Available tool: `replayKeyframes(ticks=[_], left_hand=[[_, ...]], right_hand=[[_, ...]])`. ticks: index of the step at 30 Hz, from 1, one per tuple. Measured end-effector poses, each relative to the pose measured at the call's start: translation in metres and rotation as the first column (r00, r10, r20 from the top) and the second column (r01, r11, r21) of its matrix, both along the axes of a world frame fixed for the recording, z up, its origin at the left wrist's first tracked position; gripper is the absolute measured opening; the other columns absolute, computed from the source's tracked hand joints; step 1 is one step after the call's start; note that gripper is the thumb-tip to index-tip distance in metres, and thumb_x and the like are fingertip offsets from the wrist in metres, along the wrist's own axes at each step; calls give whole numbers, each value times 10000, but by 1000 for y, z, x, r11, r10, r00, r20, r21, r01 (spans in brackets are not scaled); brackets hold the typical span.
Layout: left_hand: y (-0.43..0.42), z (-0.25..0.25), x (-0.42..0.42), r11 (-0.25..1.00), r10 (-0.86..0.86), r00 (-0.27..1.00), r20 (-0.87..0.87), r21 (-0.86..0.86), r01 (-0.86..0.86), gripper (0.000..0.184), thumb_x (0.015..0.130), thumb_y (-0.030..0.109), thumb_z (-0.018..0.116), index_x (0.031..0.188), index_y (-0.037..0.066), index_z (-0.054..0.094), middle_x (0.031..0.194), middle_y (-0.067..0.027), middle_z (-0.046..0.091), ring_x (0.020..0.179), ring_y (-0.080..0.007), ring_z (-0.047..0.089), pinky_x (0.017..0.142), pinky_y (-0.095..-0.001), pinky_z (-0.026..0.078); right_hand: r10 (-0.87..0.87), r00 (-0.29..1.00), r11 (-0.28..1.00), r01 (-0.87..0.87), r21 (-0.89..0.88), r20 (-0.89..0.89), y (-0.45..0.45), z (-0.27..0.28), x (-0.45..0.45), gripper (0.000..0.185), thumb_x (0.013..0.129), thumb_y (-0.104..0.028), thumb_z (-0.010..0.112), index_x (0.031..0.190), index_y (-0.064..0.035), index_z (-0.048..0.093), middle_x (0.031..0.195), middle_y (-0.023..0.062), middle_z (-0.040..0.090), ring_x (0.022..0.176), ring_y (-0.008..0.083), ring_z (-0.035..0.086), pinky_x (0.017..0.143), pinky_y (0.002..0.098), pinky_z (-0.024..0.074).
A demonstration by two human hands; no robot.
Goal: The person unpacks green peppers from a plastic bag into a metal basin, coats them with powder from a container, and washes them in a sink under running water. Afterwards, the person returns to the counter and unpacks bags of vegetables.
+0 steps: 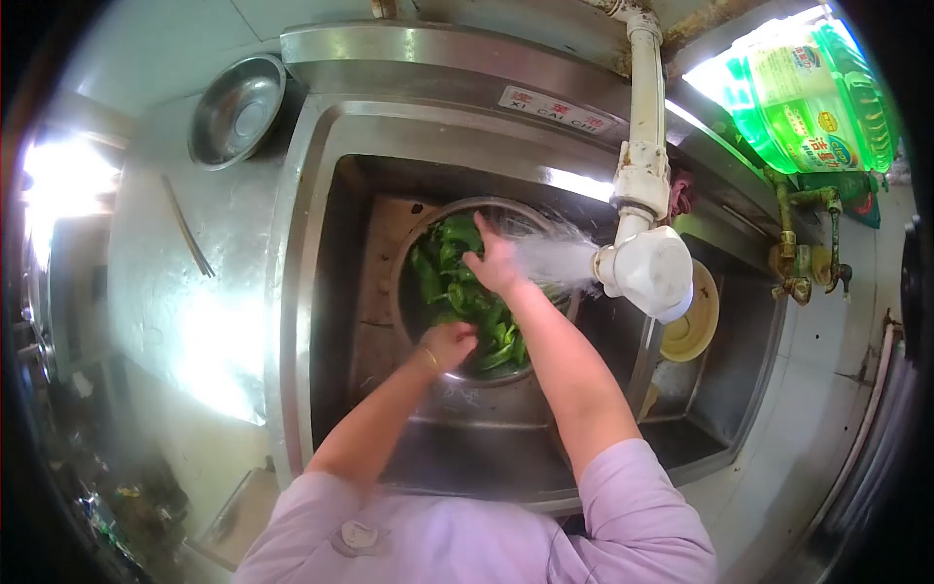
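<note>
A round metal basin [498, 378] stands inside the steel sink [477, 438], with shiny green peppers [428, 268] heaped in it. My right hand [498, 261] is over the upper part of the heap, its thumb and index finger stretched apart, touching the peppers. At the basin's near side, my left hand [449, 345] has its fingers curled in against the peppers; what they hold, if anything, is hidden. Water [555, 258] sprays from the white pipe outlet [654, 273] on the right, across my right hand and into the basin.
Right of the divider, a yellowish basin [693, 316] sits in a second sink. The white pipe [644, 107] comes down close to my right forearm. A metal bowl [238, 112] and chopsticks [185, 226] lie on the left counter. Up right are a green bottle [808, 107] and brass taps [793, 282].
</note>
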State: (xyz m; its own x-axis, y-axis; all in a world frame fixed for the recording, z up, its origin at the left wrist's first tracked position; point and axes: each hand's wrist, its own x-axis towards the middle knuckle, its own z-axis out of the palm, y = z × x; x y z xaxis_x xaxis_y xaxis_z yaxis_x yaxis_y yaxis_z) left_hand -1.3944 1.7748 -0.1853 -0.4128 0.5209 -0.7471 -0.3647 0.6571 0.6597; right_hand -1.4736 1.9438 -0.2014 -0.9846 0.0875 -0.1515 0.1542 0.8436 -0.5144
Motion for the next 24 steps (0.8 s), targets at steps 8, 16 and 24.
replayKeyframes(ticks=[8,16,24], left_hand=[[-14,5,-42,977,139,588,-797,15,-212,581,852,235,583,1378,70,399,1457,-177,330,1334,-356,315,1087,-425,290],[17,-13,-24,944,-151,746,-648,-318,-86,764,799,420,622,1426,97,327,1533,-166,128,1406,-363,124,1108,-582,109],[13,-16,-44,957,208,540,-816,56,-283,690,835,360,597,1426,119,337,1493,-204,245,1377,-389,216,1115,-492,187]], right_hand=[[-274,948,956,250,153,161,16,17,116,687,792,-299,660,1381,-64,397,1357,331,364,1257,462,372,1055,492,306],[-2,970,933,-85,351,241,23,26,107,824,698,-506,716,1406,-225,403,1429,292,276,1274,500,313,1064,556,259],[-106,937,933,-21,360,331,-20,14,71,793,784,-488,595,1456,-192,295,1465,241,272,1378,466,155,1074,654,104]])
